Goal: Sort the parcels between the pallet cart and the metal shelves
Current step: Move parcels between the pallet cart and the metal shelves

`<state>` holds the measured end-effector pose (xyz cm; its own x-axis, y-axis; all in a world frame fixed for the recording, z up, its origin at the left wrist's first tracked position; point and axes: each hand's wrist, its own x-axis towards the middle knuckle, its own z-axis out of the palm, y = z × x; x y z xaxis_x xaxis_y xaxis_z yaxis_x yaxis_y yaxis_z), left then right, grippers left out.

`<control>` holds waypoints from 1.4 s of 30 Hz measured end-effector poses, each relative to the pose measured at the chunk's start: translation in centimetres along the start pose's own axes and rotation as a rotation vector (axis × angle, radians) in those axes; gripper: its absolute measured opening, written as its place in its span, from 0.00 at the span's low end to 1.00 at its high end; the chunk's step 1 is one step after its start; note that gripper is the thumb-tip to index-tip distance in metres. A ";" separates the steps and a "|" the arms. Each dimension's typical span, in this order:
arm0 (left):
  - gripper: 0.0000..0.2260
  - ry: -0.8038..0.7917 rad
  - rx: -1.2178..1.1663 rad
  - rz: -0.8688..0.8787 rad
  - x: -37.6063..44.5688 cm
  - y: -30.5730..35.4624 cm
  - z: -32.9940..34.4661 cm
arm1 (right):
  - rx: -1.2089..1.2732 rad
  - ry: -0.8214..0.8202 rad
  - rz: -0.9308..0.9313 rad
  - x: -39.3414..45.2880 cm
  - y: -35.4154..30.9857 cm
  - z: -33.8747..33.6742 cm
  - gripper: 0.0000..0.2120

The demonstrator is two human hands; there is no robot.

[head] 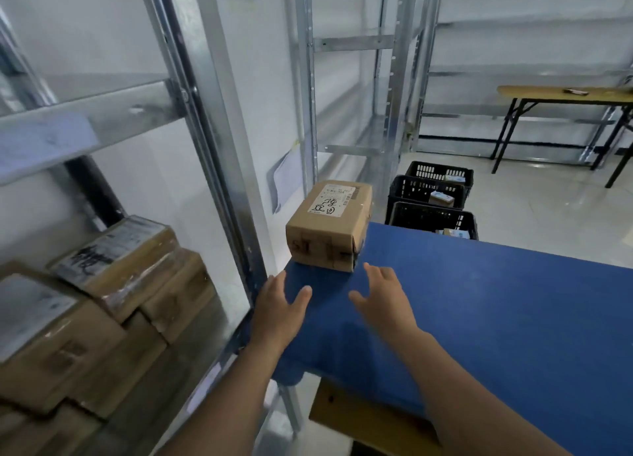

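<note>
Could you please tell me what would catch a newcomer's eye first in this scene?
First, the lone cardboard parcel with a white label, sitting at the far left corner of the blue platform. Just short of it, the left hand and right hand reach out open, touching nothing. At lower left, stacked parcels fill the metal shelf.

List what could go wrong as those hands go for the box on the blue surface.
1. The cardboard box sits at the far corner of the blue surface, partly overhanging; a nudge could tip it off.
2. Both the left hand and right hand are open and short of it; a one-sided grab might twist it.
3. The shelf upright stands close on the left, so a knock seems possible.
</note>
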<state>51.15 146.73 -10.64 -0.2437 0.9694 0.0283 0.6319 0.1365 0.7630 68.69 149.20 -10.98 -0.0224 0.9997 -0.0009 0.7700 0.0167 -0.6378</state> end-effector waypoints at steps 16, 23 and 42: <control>0.29 0.310 0.288 -0.134 -18.8 -4.4 -7.1 | -0.197 -0.002 -0.589 -14.9 -6.6 2.0 0.22; 0.29 0.505 0.324 -0.258 -25.5 -7.7 -11.9 | -0.106 -0.076 -0.812 -20.7 -12.1 4.8 0.19; 0.28 0.907 0.420 -0.494 -54.9 -17.9 -28.4 | -0.084 -0.213 -1.266 -50.3 -27.6 13.6 0.20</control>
<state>32.31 85.32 -7.53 -0.8759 0.3051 0.3739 0.4738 0.6905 0.5466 39.84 98.29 -3.81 -0.8586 0.2646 0.4392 0.1750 0.9563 -0.2341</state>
